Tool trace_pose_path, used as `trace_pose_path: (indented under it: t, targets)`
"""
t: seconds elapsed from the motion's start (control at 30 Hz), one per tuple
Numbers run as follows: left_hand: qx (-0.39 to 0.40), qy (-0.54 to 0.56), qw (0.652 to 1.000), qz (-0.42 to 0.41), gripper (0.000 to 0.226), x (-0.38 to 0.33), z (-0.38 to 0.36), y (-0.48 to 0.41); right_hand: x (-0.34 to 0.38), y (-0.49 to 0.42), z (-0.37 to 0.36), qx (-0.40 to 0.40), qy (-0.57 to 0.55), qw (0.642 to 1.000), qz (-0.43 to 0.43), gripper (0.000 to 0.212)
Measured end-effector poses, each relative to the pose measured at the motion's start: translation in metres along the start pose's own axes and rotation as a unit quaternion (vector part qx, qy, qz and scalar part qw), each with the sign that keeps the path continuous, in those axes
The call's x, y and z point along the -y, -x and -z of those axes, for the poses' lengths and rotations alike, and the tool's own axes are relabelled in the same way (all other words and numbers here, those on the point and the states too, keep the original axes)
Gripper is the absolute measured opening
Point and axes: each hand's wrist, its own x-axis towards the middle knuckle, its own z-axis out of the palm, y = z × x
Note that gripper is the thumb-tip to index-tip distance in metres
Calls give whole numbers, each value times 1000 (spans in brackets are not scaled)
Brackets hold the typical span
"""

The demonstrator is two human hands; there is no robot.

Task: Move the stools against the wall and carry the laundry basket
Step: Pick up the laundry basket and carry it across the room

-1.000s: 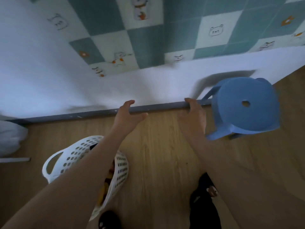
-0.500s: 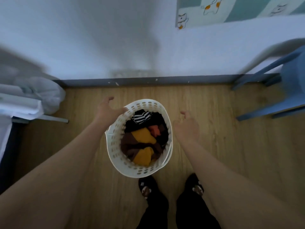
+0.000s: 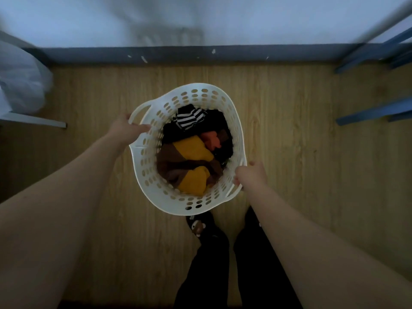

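At opposite handles of the laundry basket [image 3: 156, 195], your left hand [image 3: 124, 130] and right hand [image 3: 249, 175] grasp, balancing its clothes [image 3: 189, 157] for the lift.

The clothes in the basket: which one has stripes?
The black-and-white striped piece, at the wall side of the laundry basket. The others are plain: yellow cloth, orange cloth, brown cloth.

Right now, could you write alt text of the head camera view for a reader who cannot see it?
Seen from above, a person's left hand and right hand grip opposite handles of a white laundry basket filled with clothes, on a wooden floor. Blue stool legs show at right, near the wall.
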Motion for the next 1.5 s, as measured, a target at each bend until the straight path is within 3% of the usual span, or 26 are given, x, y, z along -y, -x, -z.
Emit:
trace_pose_path:
  t: [0.13, 0.4, 0.57, 0.83, 0.9, 1.03, 1.23, 1.5]
  targets:
    - [0, 7, 1000, -3, 44, -4, -3, 0, 3, -1, 1, 11, -15, 1000, 10, 24]
    - [-31, 35, 999, -11, 37, -35, 6, 38, 30, 36, 45, -73, -41, 995, 58, 30]
    - [-51, 51, 996, -52, 18, -78, 9, 84, 35, 70, 92, -125, -83, 985, 80, 15]
    - [-45, 3, 988, -149, 29, -168, -25, 182, 12, 125, 197, -188, -192, 961, 69, 16]
    - [-25, 1, 984, -178, 31, -198, -45, 218, -3, 140, 236, -209, -223, 950, 65, 13]
    - [8, 56, 977, -206, 30, -245, -90, 273, -28, 155, 303, -257, -274, 925, 63, 31]
    - [67, 45, 969, -232, 34, -304, -191, 369, -87, 167, 424, -309, -337, 889, 26, 18]
    - [126, -7, 954, -272, 24, -369, -354, 505, -187, 173, 602, -358, -390, 848, -15, 24]
